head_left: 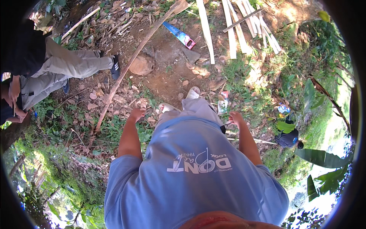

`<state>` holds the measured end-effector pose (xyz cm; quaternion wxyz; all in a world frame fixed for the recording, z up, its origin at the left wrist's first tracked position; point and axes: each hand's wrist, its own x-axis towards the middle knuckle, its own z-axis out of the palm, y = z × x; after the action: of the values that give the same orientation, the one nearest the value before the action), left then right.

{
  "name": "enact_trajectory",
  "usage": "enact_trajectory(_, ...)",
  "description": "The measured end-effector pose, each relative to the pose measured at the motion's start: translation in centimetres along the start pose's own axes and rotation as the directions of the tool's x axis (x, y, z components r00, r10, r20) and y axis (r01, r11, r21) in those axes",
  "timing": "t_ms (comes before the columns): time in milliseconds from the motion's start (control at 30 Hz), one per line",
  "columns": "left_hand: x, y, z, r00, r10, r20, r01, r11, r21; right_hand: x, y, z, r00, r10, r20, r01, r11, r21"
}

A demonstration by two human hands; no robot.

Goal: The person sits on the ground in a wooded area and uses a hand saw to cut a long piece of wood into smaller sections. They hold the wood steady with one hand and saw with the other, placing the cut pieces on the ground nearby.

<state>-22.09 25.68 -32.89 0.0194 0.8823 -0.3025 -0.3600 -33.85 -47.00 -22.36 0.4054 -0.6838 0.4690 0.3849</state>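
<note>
My left hand (137, 113) hangs low beside my left leg, above leaves and grass, its fingers curled; whether anything is inside cannot be seen. On the other side, my right hand (236, 118) is closed too, with a small dark bit by its fingertips too small to name. A red and white plastic packet (223, 102) lies on the ground near the right hand. Ahead of my light sandals (193, 92) a handsaw (179, 34) with a blue blade and pink handle rests on the soil. Neither hand touches it.
A long wooden pole (131, 63) slants across the ground past a cut stump (142, 64). Pale wooden strips (232, 30) lie ahead to the right. People in light trousers (72, 63) stand at left. A dark bag-like item (287, 138) lies at right, near banana leaves (322, 158).
</note>
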Motion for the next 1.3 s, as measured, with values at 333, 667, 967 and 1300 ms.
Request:
enact_trajectory(333, 1.1, 2.8, -5.4, 0.641, -0.687, 0.342, 0.485, 0.017, -0.874, 4.1, 1.8, -4.6, 0.999, -0.004, 0.034, -0.003, 0.979, 0.204)
enact_trajectory(667, 19.1, -10.0, -15.4, 0.736, -0.639, -0.224, 0.35, 0.642, -0.682, 5.6, 5.9, -5.7, 0.979, 0.166, -0.118, -0.169, 0.985, -0.024)
enact_trajectory(967, 28.7, -13.9, -16.1, 0.666, -0.51, -0.545, 0.147, 0.805, -0.575, 24.4, -17.6, 6.9, 0.822, -0.538, -0.188, 0.429, 0.801, -0.417)
enact_trajectory(1300, 36.6, -19.5, -14.3, 0.454, -0.569, -0.685, 0.149, 0.807, -0.571, 38.5, -39.3, 22.6, 0.581, -0.624, -0.522, 0.646, 0.744, -0.17)
